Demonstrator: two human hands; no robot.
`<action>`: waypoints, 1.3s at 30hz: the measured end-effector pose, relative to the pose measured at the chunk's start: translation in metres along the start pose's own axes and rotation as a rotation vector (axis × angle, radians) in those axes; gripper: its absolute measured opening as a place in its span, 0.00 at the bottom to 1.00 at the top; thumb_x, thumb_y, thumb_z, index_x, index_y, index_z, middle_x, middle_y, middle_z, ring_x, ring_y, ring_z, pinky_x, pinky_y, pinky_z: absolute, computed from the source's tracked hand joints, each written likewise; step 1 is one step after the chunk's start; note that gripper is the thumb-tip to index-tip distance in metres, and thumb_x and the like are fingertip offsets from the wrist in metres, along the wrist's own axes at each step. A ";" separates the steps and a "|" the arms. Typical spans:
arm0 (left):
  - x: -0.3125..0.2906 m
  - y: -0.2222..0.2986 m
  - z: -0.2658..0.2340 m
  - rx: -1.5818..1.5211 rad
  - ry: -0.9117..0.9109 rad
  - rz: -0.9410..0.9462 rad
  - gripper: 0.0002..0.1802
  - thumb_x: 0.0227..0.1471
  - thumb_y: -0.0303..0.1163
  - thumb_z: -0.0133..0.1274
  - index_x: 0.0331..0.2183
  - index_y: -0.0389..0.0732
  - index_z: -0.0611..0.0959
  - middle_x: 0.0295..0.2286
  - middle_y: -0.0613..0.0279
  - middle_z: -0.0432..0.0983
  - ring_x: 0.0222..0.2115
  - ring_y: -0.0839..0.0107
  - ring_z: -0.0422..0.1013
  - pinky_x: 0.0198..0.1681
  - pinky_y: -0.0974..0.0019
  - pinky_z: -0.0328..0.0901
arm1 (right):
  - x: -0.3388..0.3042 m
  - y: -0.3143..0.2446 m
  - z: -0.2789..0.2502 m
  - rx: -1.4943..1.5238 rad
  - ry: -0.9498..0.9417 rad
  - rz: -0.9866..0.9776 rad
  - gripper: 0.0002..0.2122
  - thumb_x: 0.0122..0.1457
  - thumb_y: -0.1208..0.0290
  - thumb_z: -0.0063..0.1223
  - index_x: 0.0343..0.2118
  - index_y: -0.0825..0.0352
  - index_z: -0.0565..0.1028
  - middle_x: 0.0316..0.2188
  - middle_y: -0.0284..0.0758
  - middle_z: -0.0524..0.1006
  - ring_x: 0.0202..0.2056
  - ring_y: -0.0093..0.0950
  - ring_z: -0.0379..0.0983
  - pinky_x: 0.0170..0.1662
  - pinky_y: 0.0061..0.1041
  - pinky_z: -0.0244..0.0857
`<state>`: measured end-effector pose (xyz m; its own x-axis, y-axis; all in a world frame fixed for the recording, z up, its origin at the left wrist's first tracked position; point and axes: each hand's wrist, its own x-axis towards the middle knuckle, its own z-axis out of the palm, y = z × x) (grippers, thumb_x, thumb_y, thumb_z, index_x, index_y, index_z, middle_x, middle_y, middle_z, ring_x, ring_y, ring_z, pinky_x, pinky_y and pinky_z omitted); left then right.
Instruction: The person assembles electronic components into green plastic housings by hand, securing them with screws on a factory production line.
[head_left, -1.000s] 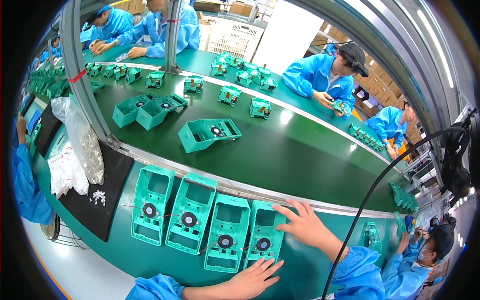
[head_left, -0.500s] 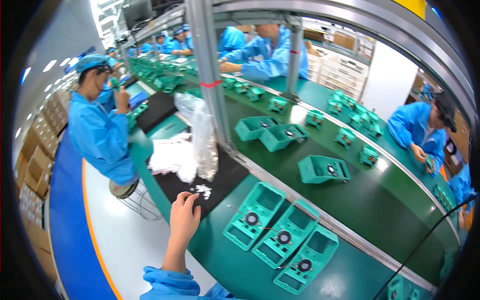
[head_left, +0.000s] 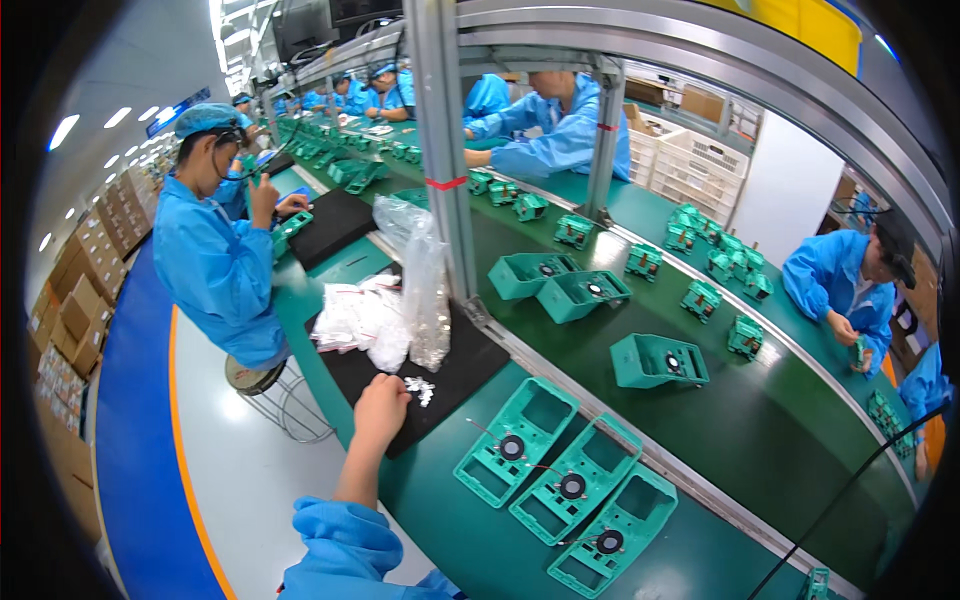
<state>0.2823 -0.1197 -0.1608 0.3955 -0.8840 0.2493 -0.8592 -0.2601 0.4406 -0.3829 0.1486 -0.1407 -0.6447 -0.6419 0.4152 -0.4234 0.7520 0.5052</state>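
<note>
My left hand (head_left: 382,408) reaches over the edge of a black mat (head_left: 465,365). Its fingers are bent together beside a small pile of white pieces (head_left: 423,391); whatever lies between the fingertips is hidden. Beyond the pile lie white plastic bags (head_left: 360,318) and a clear bag (head_left: 428,325) of small parts. To the right of my hand, three green plastic housings rest on the bench in a slanted row: a left housing (head_left: 545,403), a middle housing (head_left: 608,440) and a right housing (head_left: 650,500). Each carries a small black fan with thin wires. My right hand is out of view.
A metal post (head_left: 440,150) rises beside the bags. Past a metal rail, the green conveyor (head_left: 560,365) carries green housings (head_left: 655,360) and smaller green assemblies (head_left: 745,337). Co-workers in blue sit at left (head_left: 215,260) and across the line (head_left: 845,280). A black cable (head_left: 850,475) crosses at lower right.
My left hand's fingers, spread before, have closed together near the white pieces. The whole view has shifted slightly; the three housings on the bench stay as they were.
</note>
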 end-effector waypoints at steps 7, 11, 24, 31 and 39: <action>0.013 0.026 0.023 0.147 0.043 0.098 0.04 0.45 0.27 0.45 0.25 0.37 0.70 0.27 0.51 0.67 0.30 0.51 0.66 0.30 0.53 0.61 | 0.023 -0.170 -0.109 1.212 0.239 -0.598 0.09 0.39 0.73 0.54 0.26 0.65 0.72 0.27 0.38 0.70 0.33 0.40 0.65 0.39 0.36 0.58; -0.015 0.060 0.012 -0.336 0.140 0.222 0.02 0.46 0.22 0.43 0.24 0.35 0.67 0.18 0.57 0.62 0.18 0.65 0.60 0.22 0.66 0.55 | 0.062 -0.275 -0.184 1.578 0.286 -0.977 0.07 0.43 0.73 0.53 0.28 0.64 0.72 0.31 0.37 0.70 0.31 0.37 0.69 0.32 0.30 0.65; -0.073 0.091 -0.045 -1.026 0.151 0.138 0.03 0.48 0.22 0.41 0.24 0.38 0.68 0.23 0.65 0.66 0.20 0.84 0.58 0.23 0.81 0.53 | 0.130 -0.395 -0.237 0.725 -0.092 -1.214 0.10 0.41 0.63 0.55 0.28 0.60 0.75 0.29 0.37 0.75 0.36 0.35 0.71 0.35 0.36 0.64; -0.084 0.129 -0.030 -1.172 0.007 0.164 0.06 0.43 0.18 0.41 0.20 0.39 0.64 0.19 0.61 0.67 0.18 0.82 0.58 0.22 0.80 0.54 | 0.093 -0.280 -0.206 1.103 -0.019 -0.878 0.11 0.45 0.64 0.49 0.20 0.68 0.71 0.21 0.43 0.72 0.26 0.42 0.69 0.29 0.38 0.63; -0.116 0.203 0.008 -1.657 -0.802 0.292 0.07 0.41 0.15 0.50 0.23 0.36 0.70 0.25 0.56 0.72 0.25 0.76 0.67 0.26 0.76 0.61 | -0.001 -0.233 -0.173 1.214 -0.395 -0.464 0.12 0.48 0.64 0.51 0.20 0.71 0.70 0.16 0.45 0.72 0.23 0.44 0.69 0.26 0.38 0.64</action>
<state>0.0590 -0.0727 -0.1069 -0.3390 -0.9028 0.2646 0.4830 0.0744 0.8725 -0.1733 -0.0523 -0.1277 -0.3414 -0.9389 0.0444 -0.8066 0.2684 -0.5266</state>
